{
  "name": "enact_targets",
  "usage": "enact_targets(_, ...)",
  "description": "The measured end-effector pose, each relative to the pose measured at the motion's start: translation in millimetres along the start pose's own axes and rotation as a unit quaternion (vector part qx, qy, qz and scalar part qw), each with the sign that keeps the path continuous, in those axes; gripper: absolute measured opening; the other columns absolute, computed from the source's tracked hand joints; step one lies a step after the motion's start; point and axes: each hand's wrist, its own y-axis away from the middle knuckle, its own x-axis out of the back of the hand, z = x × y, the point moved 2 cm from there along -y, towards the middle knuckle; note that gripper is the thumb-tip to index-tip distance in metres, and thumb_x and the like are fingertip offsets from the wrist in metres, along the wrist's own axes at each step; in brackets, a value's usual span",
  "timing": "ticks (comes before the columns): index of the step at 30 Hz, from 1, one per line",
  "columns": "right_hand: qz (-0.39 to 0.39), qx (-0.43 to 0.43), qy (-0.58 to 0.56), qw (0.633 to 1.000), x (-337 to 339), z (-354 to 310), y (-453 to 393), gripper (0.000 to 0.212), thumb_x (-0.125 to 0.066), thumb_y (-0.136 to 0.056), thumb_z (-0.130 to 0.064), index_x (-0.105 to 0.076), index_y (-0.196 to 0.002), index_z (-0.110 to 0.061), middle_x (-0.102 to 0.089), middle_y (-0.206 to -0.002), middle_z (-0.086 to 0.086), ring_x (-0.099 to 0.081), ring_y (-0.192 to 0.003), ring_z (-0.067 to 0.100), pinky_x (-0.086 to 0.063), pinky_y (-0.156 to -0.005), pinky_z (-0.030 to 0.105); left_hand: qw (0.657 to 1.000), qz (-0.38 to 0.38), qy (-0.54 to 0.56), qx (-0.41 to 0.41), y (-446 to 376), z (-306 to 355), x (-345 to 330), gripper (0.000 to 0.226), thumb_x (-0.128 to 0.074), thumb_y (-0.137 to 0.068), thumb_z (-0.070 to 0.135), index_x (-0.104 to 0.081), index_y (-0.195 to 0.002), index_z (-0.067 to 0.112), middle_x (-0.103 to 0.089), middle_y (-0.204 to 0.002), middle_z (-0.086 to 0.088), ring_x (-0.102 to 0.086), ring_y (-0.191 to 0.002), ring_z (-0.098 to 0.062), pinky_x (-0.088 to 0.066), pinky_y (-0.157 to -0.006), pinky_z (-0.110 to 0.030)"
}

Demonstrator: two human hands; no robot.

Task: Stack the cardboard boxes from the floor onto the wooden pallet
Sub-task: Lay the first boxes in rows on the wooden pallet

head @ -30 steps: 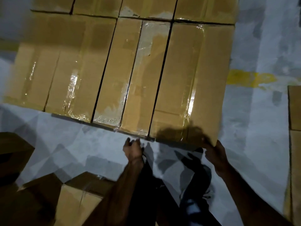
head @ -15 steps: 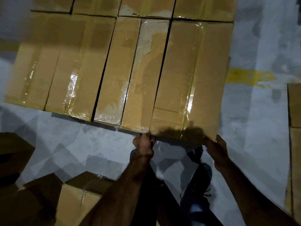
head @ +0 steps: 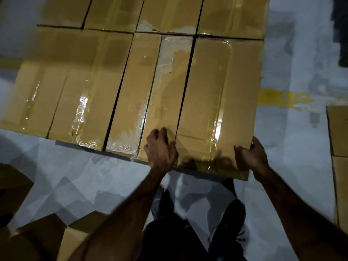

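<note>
L hand [head: 161, 147] sits w/ curled fingers on the near-left top corner of the rightmost box [head: 220, 102], over the seam w/ the next box [head: 165, 95], while R hand [head: 251, 156] grips its near-right corner, thumb on top, fingers round the edge. Probably one hand per near corner so the box can be squared and nudged flush vs. its neighbour and the back row [head: 169, 14]. Box sits top layer, right end of front row, near edge slightly overhanging toward the person; pallet not visible under the stack, and more boxes [head: 73, 240] wait on the floor [head: 94, 176], so job's prob. only part done.
</note>
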Motion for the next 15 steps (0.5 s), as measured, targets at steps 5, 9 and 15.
enact_targets(5,0.009,0.037,-0.003,0.999,3,-38,-41,0.058,-0.072,-0.094,-0.029,-0.052,-0.148,-0.026,-0.065,-0.136,0.002,-0.062,-0.121,0.029,-0.051,-0.102,0.044,0.979,-0.102,-0.092,-0.147,-97,12,-9,0.087,-0.059,-0.095,0.059,-0.026,-0.161,0.014,-0.026,-0.167,-0.019,-0.027,-0.152,-0.040,-0.040,-0.115,-0.062)
enact_targets(9,0.025,0.052,-0.017,0.998,2,-62,-81,0.056,-0.072,-0.092,-0.030,-0.054,-0.145,-0.029,-0.067,-0.134,0.001,-0.063,-0.119,0.028,-0.053,-0.104,0.050,0.966,-0.125,-0.106,-0.199,-153,42,-6,0.094,-0.056,-0.099,0.061,-0.013,-0.167,0.013,-0.008,-0.174,-0.016,-0.010,-0.159,-0.040,-0.024,-0.123,-0.066)
enact_targets(15,0.068,0.086,-0.040,0.993,-4,-81,-117,0.055,-0.068,-0.092,-0.035,-0.053,-0.145,-0.031,-0.066,-0.135,-0.002,-0.062,-0.122,0.028,-0.051,-0.108,0.051,0.959,-0.143,-0.093,-0.228,-182,61,-14,0.094,-0.054,-0.103,0.057,-0.001,-0.169,0.017,0.008,-0.176,-0.009,0.006,-0.162,-0.036,-0.005,-0.126,-0.062)
